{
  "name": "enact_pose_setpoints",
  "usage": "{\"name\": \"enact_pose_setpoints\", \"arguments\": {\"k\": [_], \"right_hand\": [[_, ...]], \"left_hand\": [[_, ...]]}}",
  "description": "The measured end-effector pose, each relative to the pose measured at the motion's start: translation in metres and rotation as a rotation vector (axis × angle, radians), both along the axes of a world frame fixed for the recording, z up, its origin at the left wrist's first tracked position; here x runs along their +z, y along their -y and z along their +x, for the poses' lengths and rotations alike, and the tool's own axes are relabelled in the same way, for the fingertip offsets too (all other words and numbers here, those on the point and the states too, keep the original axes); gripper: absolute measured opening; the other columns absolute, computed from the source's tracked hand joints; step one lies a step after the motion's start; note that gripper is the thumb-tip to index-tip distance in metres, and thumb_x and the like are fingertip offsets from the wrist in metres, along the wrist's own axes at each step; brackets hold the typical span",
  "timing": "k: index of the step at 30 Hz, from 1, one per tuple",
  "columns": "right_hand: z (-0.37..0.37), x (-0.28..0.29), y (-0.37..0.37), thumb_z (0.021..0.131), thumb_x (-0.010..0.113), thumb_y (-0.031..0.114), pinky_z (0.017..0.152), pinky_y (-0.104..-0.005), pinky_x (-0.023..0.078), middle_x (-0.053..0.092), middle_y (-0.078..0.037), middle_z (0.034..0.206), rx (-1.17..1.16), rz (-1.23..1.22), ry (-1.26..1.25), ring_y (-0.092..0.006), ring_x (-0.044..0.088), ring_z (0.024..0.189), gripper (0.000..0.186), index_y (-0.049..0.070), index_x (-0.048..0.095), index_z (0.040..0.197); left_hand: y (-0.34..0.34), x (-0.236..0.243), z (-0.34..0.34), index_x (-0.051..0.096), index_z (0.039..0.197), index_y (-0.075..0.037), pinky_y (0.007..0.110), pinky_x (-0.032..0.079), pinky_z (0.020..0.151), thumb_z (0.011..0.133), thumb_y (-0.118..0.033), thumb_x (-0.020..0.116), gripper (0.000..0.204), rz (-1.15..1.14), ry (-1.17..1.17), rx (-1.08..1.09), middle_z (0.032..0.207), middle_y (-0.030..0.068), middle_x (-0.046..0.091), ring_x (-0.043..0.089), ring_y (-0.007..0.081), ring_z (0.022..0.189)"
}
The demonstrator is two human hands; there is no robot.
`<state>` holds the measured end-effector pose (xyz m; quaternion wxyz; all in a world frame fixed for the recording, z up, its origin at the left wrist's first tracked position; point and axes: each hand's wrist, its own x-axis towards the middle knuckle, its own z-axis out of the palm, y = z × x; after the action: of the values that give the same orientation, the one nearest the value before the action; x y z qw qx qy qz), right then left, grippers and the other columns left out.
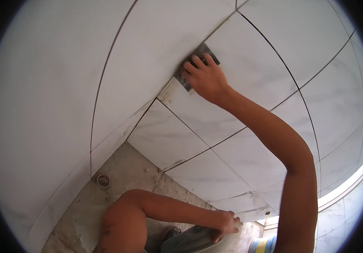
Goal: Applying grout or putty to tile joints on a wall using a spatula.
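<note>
My right hand [202,76] grips a dark, flat rectangular tool [211,57], pressed against white marbled tiles [265,63] along the seam between two tiled walls. A pale, smudged strip [166,92] shows on the joint just below the tool. Low in the view my left hand [225,225] is bent with curled fingers beside my grey-clad leg [194,240]; what those fingers hold, if anything, is too small to make out.
A plain white tiled wall [50,84] fills the left. Below are a dirty stone-like floor [135,168] with a round drain [103,180], a blue-and-yellow cylindrical container [257,246] at bottom right, and a bright white-framed edge [339,185] on the right.
</note>
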<state>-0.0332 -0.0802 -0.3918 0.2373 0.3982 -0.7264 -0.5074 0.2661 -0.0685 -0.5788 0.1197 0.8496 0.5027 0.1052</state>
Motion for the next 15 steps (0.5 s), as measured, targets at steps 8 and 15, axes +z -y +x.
{"name": "enact_pose_setpoints", "arguments": {"k": [8,15], "right_hand": [[0.076,0.049,-0.062,0.082,0.065,0.012,0.11,-0.048,0.035,0.06,-0.004,0.121,-0.028,-0.012,-0.023,-0.025,0.05,0.126,0.035,0.014,0.069,0.116],[-0.012,0.128,0.016,0.082,0.059,0.005,0.101,-0.0363,0.043,0.063,-0.001,0.118,-0.083,0.04,-0.215,-0.0204,0.056,0.118,0.039,0.017,0.069,0.118]], "left_hand": [[0.006,-0.018,-0.025,0.035,0.152,-0.025,0.053,0.044,0.106,0.06,-0.051,0.088,0.11,-0.095,0.08,-0.011,0.161,0.0192,0.019,0.033,0.047,0.138],[-0.002,0.007,-0.015,0.026,0.157,-0.02,0.056,0.042,0.108,0.071,-0.046,0.082,0.106,-0.105,0.067,-0.184,0.164,0.023,0.012,0.025,0.0526,0.142]]}}
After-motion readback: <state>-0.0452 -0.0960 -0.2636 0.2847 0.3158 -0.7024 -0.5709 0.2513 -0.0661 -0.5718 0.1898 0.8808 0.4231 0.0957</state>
